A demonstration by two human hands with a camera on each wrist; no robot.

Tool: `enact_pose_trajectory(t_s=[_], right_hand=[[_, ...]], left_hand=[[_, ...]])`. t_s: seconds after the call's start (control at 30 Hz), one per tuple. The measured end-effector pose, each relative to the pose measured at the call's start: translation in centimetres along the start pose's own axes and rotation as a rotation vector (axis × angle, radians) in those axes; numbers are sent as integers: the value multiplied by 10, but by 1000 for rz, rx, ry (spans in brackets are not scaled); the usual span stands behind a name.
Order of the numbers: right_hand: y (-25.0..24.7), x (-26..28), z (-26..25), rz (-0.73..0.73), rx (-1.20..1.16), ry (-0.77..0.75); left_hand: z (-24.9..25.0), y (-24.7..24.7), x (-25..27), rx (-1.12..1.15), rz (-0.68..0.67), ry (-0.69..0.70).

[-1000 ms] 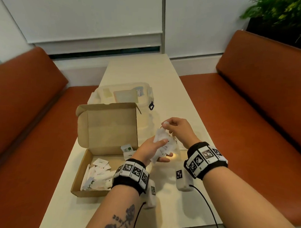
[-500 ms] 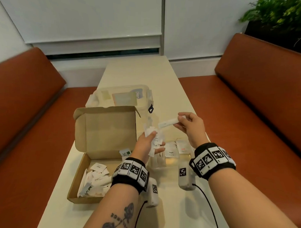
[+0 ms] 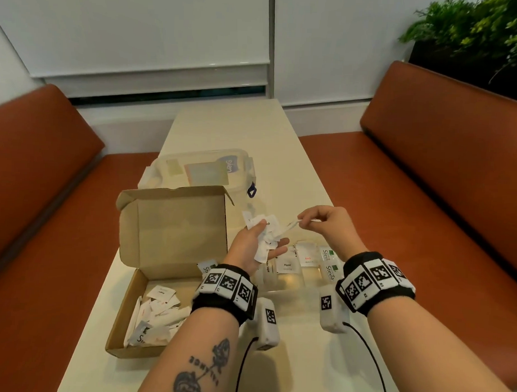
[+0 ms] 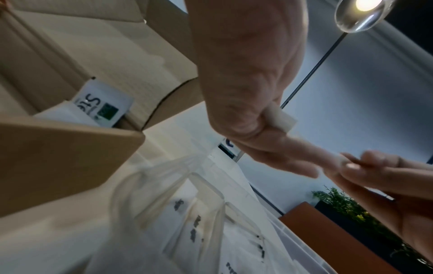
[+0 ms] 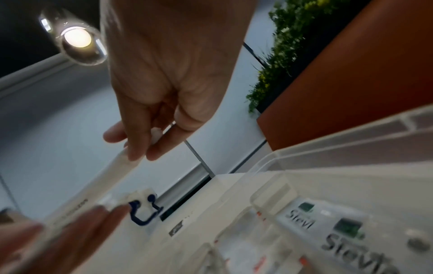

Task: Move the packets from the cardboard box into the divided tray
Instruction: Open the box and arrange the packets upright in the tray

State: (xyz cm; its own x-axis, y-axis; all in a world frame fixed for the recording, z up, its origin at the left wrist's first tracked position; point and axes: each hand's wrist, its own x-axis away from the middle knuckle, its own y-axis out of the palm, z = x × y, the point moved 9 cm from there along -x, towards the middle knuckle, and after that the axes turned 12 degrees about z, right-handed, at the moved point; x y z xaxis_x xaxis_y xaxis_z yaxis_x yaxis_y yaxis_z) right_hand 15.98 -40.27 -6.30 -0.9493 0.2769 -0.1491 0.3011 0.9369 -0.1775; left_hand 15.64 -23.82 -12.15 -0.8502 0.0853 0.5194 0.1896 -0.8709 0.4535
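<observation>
Both hands hover above the table [image 3: 296, 173], just past the clear divided tray [image 3: 295, 285], and I watch them share one slim white packet [image 3: 290, 224]. My left hand [image 3: 251, 248] lies palm up with a loose bundle of packets [image 3: 264, 234] gathered in its curled fingers, thumb pressing them down; the left wrist view shows those fingers [image 4: 269, 146] wrapped around white paper. My right hand [image 3: 328, 224] sits to the right of it, thumb and forefinger pinching the far end of the slim packet, a grip the right wrist view confirms at the fingertips [image 5: 140, 148]. To the left, the cardboard box [image 3: 135, 317] stands with its lid [image 3: 177, 231] upright, and a heap of white sachets [image 3: 156, 315] lies in its near left part, with one Stevia-labelled sachet [image 4: 103, 107] leaning at the right inner wall. Beneath my hands the tray's compartments hold flat sachets: one marked Pepper [image 3: 287, 265], one with red print [image 3: 308, 256], and two Stevia sticks [image 3: 328, 262] at the right end. Farther along the table, behind the box, sits a clear lidded container [image 3: 199, 170].
</observation>
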Motion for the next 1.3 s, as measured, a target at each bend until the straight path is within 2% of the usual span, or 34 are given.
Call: enact_pose_trajectory(t_s=[0.2, 0.33, 0.37, 0.43, 0.47, 0.53, 0.6, 0.7, 0.83, 0.97, 1.1, 1.2, 1.3], right_hand=[[-3, 7, 9, 28, 77, -20], [2, 10, 13, 48, 67, -2], [1, 9, 18, 95, 0, 54], [1, 12, 34, 200, -198, 270], [5, 15, 41, 221, -267, 378], [16, 20, 49, 191, -308, 494], [26, 22, 47, 143, -337, 503], [32, 18, 38, 112, -349, 440], [35, 15, 31, 134, -357, 376], [33, 10, 32, 191, -179, 308], [56, 16, 42, 42, 202, 247], [80, 24, 51, -79, 376, 204], [96, 27, 54, -139, 532, 135]], left_hand=[[1, 5, 5, -66, -85, 88], [5, 0, 6, -83, -15, 182], [7, -2, 5, -77, 7, 208], [9, -4, 6, -60, 28, 254], [10, -4, 6, -56, 31, 275], [12, -5, 7, -65, 34, 306], [11, -7, 7, -100, 28, 318], [9, -10, 7, -153, 12, 321], [11, -17, 7, -200, 27, 344], [21, -29, 4, -262, 109, 436], [27, -41, -1, -348, 204, 507], [26, -46, -4, -382, 246, 527], [27, -49, -5, -395, 277, 547]])
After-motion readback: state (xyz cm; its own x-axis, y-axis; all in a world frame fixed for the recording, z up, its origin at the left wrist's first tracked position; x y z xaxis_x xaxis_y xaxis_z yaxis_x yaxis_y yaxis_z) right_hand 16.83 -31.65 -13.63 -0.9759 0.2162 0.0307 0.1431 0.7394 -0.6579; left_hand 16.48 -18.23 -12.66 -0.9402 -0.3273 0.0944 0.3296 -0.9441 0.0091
